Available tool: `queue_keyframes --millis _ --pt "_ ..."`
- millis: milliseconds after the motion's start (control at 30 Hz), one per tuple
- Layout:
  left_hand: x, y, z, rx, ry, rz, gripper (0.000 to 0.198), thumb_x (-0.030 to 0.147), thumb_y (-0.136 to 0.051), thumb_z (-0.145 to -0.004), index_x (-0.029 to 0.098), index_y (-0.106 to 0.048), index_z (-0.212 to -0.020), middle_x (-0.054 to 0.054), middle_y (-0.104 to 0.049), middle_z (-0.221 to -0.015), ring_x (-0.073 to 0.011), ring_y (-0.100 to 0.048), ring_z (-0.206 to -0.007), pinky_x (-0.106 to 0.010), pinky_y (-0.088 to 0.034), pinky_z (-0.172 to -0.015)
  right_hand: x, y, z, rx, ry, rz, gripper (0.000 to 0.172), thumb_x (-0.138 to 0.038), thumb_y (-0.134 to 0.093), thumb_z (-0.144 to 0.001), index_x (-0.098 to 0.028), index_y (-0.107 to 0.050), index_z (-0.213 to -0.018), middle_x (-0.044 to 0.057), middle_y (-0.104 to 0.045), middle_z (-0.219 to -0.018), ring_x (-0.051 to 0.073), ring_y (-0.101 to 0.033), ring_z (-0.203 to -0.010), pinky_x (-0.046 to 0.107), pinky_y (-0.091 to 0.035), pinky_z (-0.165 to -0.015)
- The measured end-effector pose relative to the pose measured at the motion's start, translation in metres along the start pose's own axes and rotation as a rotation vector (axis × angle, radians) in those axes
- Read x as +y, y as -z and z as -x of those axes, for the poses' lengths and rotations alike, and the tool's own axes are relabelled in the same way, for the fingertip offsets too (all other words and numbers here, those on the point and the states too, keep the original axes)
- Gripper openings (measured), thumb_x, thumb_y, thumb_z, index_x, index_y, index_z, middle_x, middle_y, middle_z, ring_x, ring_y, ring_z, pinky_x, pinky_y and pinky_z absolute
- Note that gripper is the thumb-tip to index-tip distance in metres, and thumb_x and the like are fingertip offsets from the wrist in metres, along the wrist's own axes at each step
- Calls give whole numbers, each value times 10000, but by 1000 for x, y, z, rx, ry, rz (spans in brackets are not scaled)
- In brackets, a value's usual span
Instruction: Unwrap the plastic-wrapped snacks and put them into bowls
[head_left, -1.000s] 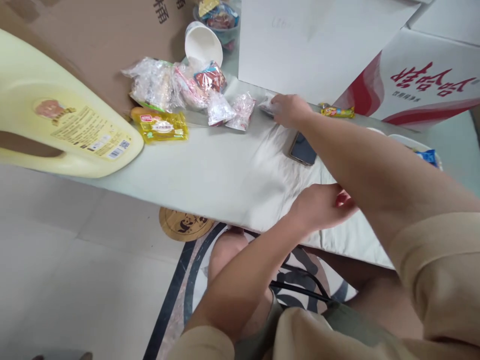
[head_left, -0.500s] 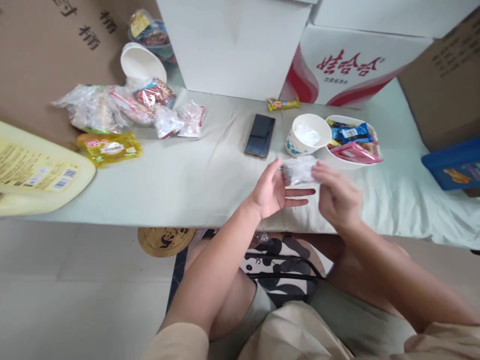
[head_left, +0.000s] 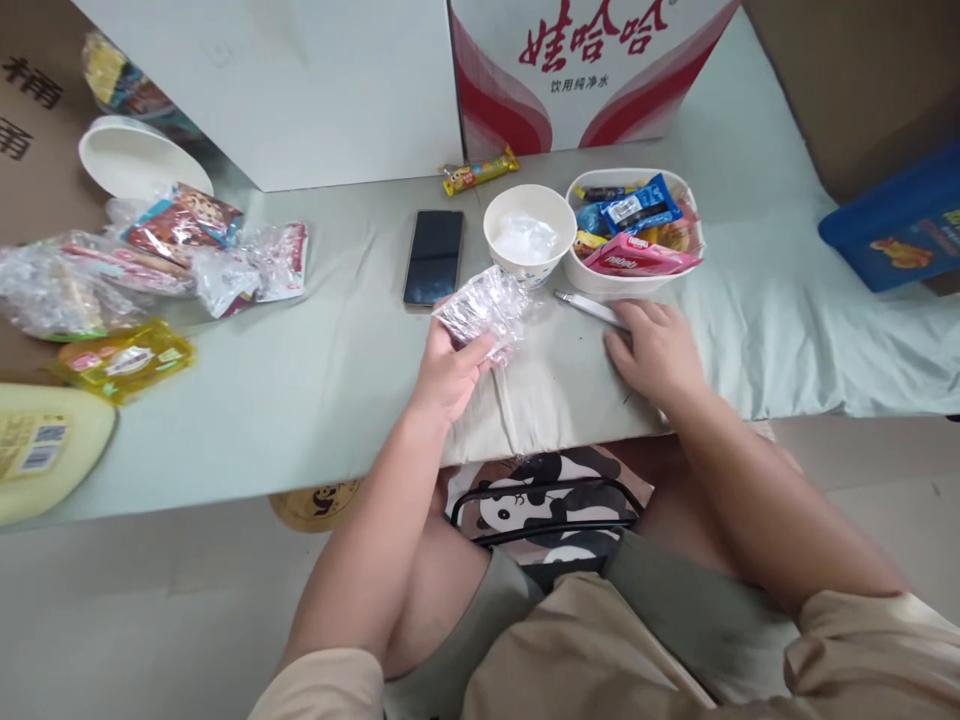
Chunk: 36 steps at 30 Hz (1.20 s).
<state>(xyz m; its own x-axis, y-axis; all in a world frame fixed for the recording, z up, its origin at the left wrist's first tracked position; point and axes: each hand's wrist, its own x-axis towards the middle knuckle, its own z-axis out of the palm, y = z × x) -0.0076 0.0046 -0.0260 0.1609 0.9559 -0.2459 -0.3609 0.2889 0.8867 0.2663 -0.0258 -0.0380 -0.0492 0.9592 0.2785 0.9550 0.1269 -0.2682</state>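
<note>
My left hand point(head_left: 448, 375): pinching one crinkled clear-plastic packet point(head_left: 484, 304). My right hand point(head_left: 660, 352): at slim white-and-silver tool point(head_left: 589, 306), grip unclear. Step, seemingly: tool pickup; calls for secure grasp.

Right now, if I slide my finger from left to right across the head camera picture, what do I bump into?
Jug → phone → shiny packet in the left hand → upright cup → tub of snacks → blue container.
</note>
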Motion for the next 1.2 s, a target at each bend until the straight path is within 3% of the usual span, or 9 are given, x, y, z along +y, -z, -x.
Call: queue_keyframes --millis 200,367,533,767,833,933,1067,1133,1200 --pt "-8 10 -9 -24 -233 -72 600 338 -854 -724 308 -544 -1237 -54 -646 -1324 -242 -617 -1259 -421 -483 -1100 -14 8 5 -59 -38 -170 298 -333 -481 -977 -200 -727 -1081 115 -744 -943 291 -678 -879 410 -505 -778" --pt "-18 10 -4 29 -296 -214 671 453 -891 -711 291 -505 -1235 -57 -651 -1239 -229 -652 -1161 -373 -529 -1012 -54 9 13 -133 69 -617 308 -337 -433 -1036 -219 -716 -1014 20 -677 -684 194 -656 -657 334 -510 -697" --pt "-22 7 0 28 -318 -252 709 491 -919 -665 279 -516 -1208 -51 -655 -1180 -214 -677 -1079 -351 -556 -950 -78 -2 8 -143 122 -593 311 -295 -457 -1020 -211 -755 -1048 59 -722 -829 204 -679 -776 335 -527 -758" --pt "-5 24 -3 226 -342 -136 760 474 -913 -673 356 -460 -1272 -37 -644 -1241 -207 -679 -1102 -327 -588 -858 -51 -3 5 -92 62 -342 321 -305 -479 -1001 -217 -780 -1068 94 -748 -974 241 -708 -867 363 -538 -780" --pt "-7 22 1 191 -346 -249 776 486 -911 -677 341 -461 -1293 -39 -668 -1162 -198 -700 -994 -321 -588 -807 -41 -2 5 -69 -8 -222 305 -320 -510 -980 -220 -775 -1094 108 -750 -1052 268 -709 -897 389 -535 -768" --pt "-12 17 8 46 -279 -480 543 539 -811 -782 282 -556 -1186 -31 -687 -979 -181 -692 -836 -320 -576 -746 -31 -2 3 -47 -76 -73 308 -322 -538 -953 -213 -760 -1136 136 -738 -1113 327 -690 -973 459 -529 -814" --pt "-8 18 9 106 -441 -687 415 632 -551 -935 254 -620 -1092 -93 -691 -1163 -239 -670 -1104 -387 -558 -925 -30 -3 2 65 -70 -47 329 -283 -530 -938 -211 -717 -1199 164 -695 -1203 358 -640 -1095 544 -495 -937" --pt "-3 21 7 107 -508 -744 476 646 -600 -889 253 -613 -1158 -109 -665 -1279 -269 -622 -1236 -411 -536 -989 -34 -4 4 57 12 -155 323 -276 -508 -943 -213 -696 -1197 158 -695 -1192 335 -643 -1108 526 -499 -973" --pt "0 22 7 63 -455 -813 530 580 -747 -781 242 -622 -1169 -100 -685 -1254 -270 -645 -1189 -404 -540 -977 -41 -7 6 -8 111 -289 340 -301 -519 -940 -209 -666 -1232 152 -707 -1199 325 -648 -1136 510 -506 -1006"
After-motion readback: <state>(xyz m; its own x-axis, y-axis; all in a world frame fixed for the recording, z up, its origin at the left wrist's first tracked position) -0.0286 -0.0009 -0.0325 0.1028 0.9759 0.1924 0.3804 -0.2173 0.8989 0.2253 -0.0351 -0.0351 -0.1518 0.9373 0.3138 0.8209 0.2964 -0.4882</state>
